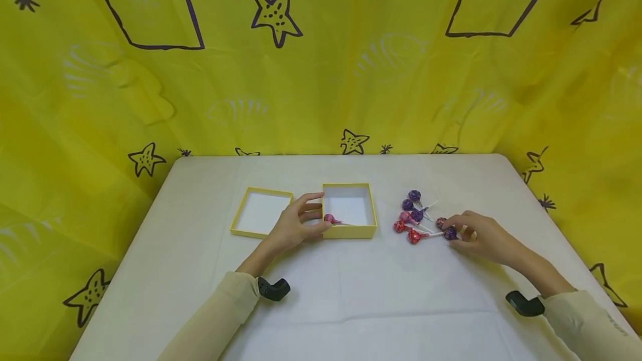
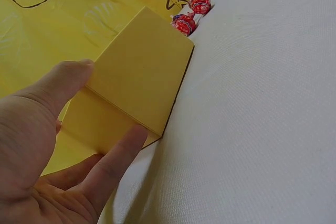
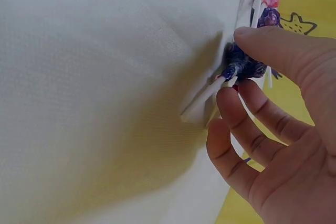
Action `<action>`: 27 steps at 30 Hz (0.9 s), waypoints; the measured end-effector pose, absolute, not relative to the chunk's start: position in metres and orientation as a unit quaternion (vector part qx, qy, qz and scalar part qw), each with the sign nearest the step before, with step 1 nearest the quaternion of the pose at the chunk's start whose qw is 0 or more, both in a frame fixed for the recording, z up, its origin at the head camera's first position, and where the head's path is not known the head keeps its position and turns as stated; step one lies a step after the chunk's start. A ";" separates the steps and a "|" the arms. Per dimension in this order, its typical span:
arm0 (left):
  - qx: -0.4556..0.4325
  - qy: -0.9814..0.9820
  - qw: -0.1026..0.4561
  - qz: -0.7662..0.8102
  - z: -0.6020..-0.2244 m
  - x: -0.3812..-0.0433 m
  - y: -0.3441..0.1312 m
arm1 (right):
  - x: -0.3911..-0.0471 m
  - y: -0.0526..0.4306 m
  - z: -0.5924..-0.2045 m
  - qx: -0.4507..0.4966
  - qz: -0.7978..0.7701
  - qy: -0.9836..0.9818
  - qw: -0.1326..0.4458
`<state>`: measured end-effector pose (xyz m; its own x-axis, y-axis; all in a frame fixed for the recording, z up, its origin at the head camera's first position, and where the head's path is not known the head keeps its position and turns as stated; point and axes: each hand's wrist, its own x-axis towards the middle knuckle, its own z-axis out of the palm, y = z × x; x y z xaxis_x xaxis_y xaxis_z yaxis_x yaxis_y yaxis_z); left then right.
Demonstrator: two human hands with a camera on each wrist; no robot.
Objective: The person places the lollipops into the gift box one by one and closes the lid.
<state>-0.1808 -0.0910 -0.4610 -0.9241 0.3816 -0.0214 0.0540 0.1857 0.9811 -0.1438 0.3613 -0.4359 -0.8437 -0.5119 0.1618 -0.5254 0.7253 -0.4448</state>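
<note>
A yellow open box with a white inside stands mid-table, and a pink-wrapped lollipop lies within it at the left. My left hand grips the box's left side; thumb and fingertips touch its yellow walls in the left wrist view. To the right, my right hand pinches a dark purple-wrapped lollipop between thumb and fingers. In the right wrist view, a white stick points away from the wrapped head. Another dark-wrapped lollipop lies against the fingertips.
Left of the box lies its shallow yellow-rimmed lid, white side up. Between box and right hand are several lollipops, purple at the back and red in front. A yellow patterned curtain surrounds the white-covered table.
</note>
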 end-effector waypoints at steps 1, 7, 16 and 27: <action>0.144 0.758 0.132 0.622 -0.461 -0.181 -0.091 | -0.143 0.362 -0.437 0.277 0.245 -0.929 0.013; 0.148 0.758 0.129 0.621 -0.463 -0.182 -0.092 | -0.144 0.363 -0.441 0.271 0.249 -0.930 0.008; 0.147 0.761 0.133 0.618 -0.463 -0.182 -0.092 | -0.146 0.362 -0.443 0.262 0.242 -0.934 0.011; 0.143 0.752 0.138 0.628 -0.461 -0.181 -0.091 | -0.146 0.362 -0.445 0.266 0.244 -0.933 0.021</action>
